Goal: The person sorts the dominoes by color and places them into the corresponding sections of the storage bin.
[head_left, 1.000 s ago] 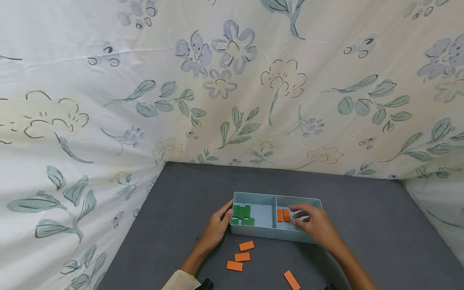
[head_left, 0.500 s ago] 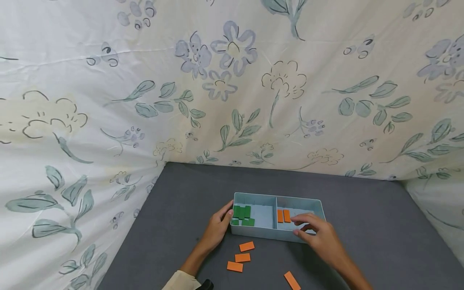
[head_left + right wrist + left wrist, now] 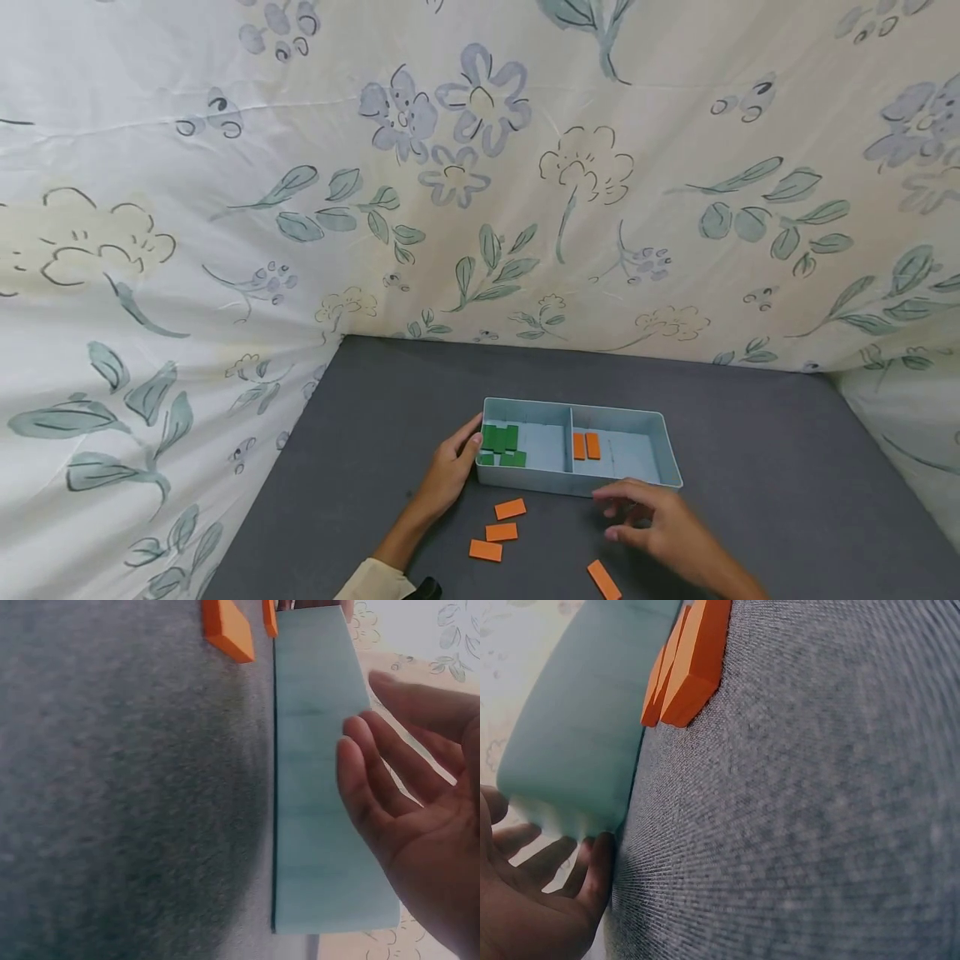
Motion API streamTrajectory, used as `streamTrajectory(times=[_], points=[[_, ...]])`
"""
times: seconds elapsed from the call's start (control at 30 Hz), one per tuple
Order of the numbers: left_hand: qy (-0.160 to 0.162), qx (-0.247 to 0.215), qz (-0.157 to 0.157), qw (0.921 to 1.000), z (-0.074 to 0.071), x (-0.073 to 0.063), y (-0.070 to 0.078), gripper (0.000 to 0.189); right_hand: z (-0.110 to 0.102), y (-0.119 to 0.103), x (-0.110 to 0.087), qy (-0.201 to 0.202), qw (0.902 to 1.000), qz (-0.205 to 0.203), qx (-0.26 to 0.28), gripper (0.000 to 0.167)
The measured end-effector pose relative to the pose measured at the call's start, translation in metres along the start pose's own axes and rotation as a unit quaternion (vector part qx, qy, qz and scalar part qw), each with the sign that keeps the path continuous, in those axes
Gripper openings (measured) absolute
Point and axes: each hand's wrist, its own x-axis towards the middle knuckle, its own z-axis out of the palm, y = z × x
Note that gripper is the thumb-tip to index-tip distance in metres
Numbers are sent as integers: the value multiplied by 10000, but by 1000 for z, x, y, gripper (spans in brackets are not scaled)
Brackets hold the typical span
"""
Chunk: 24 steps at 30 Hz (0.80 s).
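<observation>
A pale blue two-compartment box (image 3: pixel 525 479) sits on the dark grey tabletop. My left hand (image 3: pixel 446 471) rests against its left end, and in the left wrist view the fingertips (image 3: pixel 566 844) touch the end wall. Green rectangular tiles (image 3: pixel 512 437) lie in the left compartment. Two orange rectangular tiles (image 3: pixel 592 446) lie side by side beside the divider in the right one. My right hand (image 3: pixel 656 525) is in front of the box's near wall, fingers loosely bent with nothing between them. Just below it, on the table, lies a single orange tile (image 3: pixel 603 580).
Three more orange tiles (image 3: pixel 502 532) lie in a loose column on the table (image 3: pixel 360 417) between my arms, in front of the box. A floral cloth (image 3: pixel 420 250) hangs behind the table and along its sides.
My right hand has withdrawn from the right compartment, moving toward me past the near wall. The two orange tiles there stay in place. My left hand has not moved.
</observation>
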Motion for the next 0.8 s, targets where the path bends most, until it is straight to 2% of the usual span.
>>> streamTrajectory(times=[0.17, 0.37, 0.63, 0.8], points=[[32, 35, 30, 10000, 0, -2, 1, 55, -2, 2, -8, -557, 9976, 304, 276, 46], [-9, -6, 17, 10000, 1, -2, 2, 55, -1, 7, -15, -1240, 9845, 797, 948, 52], [-33, 19, 38, 10000, 1, 0, 0, 56, 6, 18, -19, -1780, 9744, 608, 1234, 51], [-4, -21, 8, 10000, 0, 2, -1, 54, 8, 21, -19, -1963, 9751, 87, 1030, 54]])
